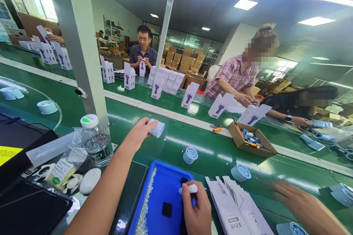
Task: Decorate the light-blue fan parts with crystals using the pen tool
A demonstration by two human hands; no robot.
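Note:
My left hand (141, 131) stretches over the green belt, its fingers closed around a pale blue plastic housing (157, 128); a thin wire with a small red end hangs from it. My right hand (197, 209) is above the blue tray (154, 209), closed on a short white rounded cylinder (191, 188) whose exact kind I cannot make out. Inside the tray lie a black square pad (167, 209), more black pieces partly hidden by my right hand, and many small clear bits (143, 211) along the left side.
Similar blue housings (190, 155) stand on the green belt (171, 150). A stack of white flat boxes (234, 205) lies right of the tray, near another person's blurred hand (300, 202). A water bottle (97, 143) stands left, beside a post (82, 51). Co-workers sit opposite, beyond a parts carton (252, 147).

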